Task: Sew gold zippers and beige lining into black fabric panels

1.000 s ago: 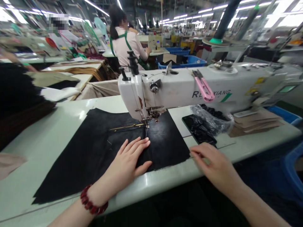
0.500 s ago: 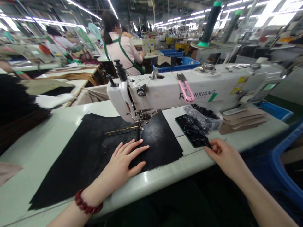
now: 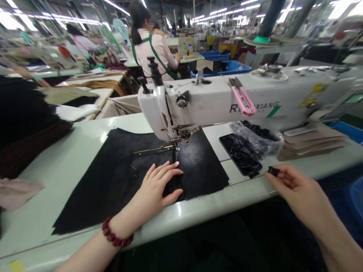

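My left hand lies flat with fingers spread on a black leather-like panel. A gold-toothed zipper is set into the panel, its right end at the presser foot of a white sewing machine. Off to the right, my right hand pinches a small black piece between thumb and forefinger, above the table's front edge. Nearby lies a dark phone with black scraps on it, beside a clear plastic bag that holds more black pieces.
Pink-handled thread snips rest on the machine arm. Brown sheets are stacked at the right of the table. A dark pile stands at the left. Behind the machine, a person in a green apron sits near blue bins.
My right hand has drawn back to the right, away from the phone, with a small black piece in its fingers. My left hand stays on the panel. The whole view has shifted slightly.
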Motion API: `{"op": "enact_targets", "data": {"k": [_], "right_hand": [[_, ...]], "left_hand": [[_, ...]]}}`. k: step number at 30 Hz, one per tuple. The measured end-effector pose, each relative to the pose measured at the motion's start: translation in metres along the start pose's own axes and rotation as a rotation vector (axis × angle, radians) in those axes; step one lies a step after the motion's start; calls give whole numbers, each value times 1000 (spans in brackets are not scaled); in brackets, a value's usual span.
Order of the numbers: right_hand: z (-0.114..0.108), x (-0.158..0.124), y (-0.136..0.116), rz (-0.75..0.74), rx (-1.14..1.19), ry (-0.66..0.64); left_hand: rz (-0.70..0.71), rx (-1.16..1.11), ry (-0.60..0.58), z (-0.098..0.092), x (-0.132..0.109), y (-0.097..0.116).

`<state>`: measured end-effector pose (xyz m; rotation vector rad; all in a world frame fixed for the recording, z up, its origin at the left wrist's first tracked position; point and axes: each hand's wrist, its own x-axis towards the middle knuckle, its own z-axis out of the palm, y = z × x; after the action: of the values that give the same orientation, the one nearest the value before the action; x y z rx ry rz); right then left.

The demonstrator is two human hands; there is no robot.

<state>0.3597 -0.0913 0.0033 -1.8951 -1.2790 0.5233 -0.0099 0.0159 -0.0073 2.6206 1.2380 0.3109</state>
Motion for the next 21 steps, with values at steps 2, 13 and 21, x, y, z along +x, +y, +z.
{"op": "enact_targets", "data": {"k": [2,13,21], "right_hand": [[18,-3,-25,0,77,-146],[95,28,-93,-156,-160,-495],[112,2,-107,-496,-471,-359]], "left_hand": [[-9,-14,-8,-2,0,3],[-39,-88,1,-4,-3,7],[-37,-109,13,-3,-4,6]]}}
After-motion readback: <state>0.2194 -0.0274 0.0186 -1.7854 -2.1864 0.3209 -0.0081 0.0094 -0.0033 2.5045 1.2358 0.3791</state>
